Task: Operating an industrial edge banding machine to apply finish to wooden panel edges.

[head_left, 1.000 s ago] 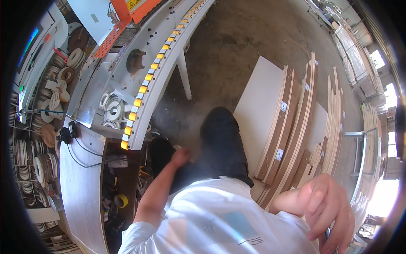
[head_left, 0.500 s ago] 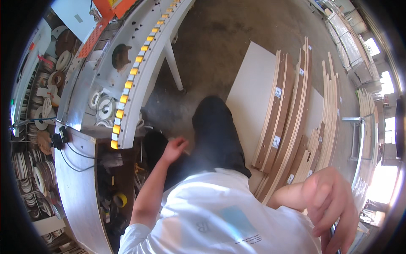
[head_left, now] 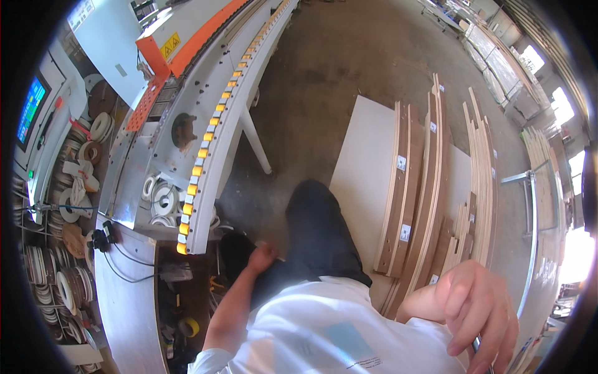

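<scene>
My left hand [head_left: 264,257] is low beside my dark trouser leg [head_left: 321,227], its fingers closed on a thin pale stick [head_left: 279,258] that looks like a cigarette. Faint haze hangs around the leg. At the lower right my right hand [head_left: 483,311] is raised in front of my white shirt [head_left: 324,330], fingers curled downward. Below its fingers shows a sliver of a dark, slim thing [head_left: 477,344]; most of it is hidden, so its kind cannot be told.
A long machine with yellow and grey rollers [head_left: 197,170] runs along my left. Rolls of edging strip [head_left: 165,198] lie by it, beside a wooden cabinet [head_left: 128,293]. Stacked boards [head_left: 408,187] lie on the floor at right, with a metal frame [head_left: 531,237] beyond.
The view has tilted up, showing more of the machine and a lit screen at left. My left hand shifts slightly relative to my leg; both hands stay closed.
</scene>
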Available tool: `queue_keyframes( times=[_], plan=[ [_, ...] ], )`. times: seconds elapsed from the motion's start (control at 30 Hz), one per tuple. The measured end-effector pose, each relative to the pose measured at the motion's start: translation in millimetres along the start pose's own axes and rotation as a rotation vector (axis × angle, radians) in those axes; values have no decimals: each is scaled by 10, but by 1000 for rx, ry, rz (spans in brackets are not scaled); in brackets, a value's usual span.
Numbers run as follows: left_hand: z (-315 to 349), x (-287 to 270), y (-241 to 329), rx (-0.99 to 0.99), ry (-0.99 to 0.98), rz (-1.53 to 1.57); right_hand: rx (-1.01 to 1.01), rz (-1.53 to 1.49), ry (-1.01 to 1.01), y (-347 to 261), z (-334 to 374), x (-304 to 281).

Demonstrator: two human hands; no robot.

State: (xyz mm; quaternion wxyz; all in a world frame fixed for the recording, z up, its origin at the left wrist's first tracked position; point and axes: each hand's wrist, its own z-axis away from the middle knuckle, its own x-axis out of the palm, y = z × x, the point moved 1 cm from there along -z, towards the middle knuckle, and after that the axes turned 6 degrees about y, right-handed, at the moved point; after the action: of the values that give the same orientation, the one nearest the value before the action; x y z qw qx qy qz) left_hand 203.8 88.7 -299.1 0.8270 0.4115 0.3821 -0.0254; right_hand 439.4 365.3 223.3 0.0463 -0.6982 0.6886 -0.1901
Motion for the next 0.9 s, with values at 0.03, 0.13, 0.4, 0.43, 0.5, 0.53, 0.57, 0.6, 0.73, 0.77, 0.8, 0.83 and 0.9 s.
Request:
queue_keyframes(
  times=[0.03,0.13,0.4,0.43,0.5,0.53,0.57,0.6,0.73,0.77,0.8,0.83,0.9],
  plan=[
    [-1,-25,63,-9,-57,-22,42,2,13,-25,-10,-4],
    [44,-96,122,-15,-65,-13,65,-20,1,-70,-45,-3],
    [95,-119,116,-13,-14,12,11,-29,159,-84,-3,34],
    [100,-124,123,-9,-13,34,38,-40,13,-84,-21,-16],
    [105,-118,114,-7,-14,53,27,-51,17,-71,-10,-29],
    [97,-117,112,3,-6,56,15,-62,19,-66,-6,-33],
    [98,-106,100,12,2,58,16,-61,22,-65,-3,-38],
    [96,-94,89,12,-1,56,8,-59,25,-67,0,-43],
    [60,-24,-21,-38,-20,-5,-4,-63,25,-101,0,-75],
    [49,-21,-34,-80,-39,-30,-10,-58,30,-120,14,-81],
    [31,-24,-42,-77,-41,-38,-2,-44,33,-145,31,-90],
    [14,-24,-48,-59,-59,-27,7,-30,37,-158,44,-95],
    [31,-24,-59,-44,-88,-21,-24,-24,50,-167,68,-89]
  ],
)
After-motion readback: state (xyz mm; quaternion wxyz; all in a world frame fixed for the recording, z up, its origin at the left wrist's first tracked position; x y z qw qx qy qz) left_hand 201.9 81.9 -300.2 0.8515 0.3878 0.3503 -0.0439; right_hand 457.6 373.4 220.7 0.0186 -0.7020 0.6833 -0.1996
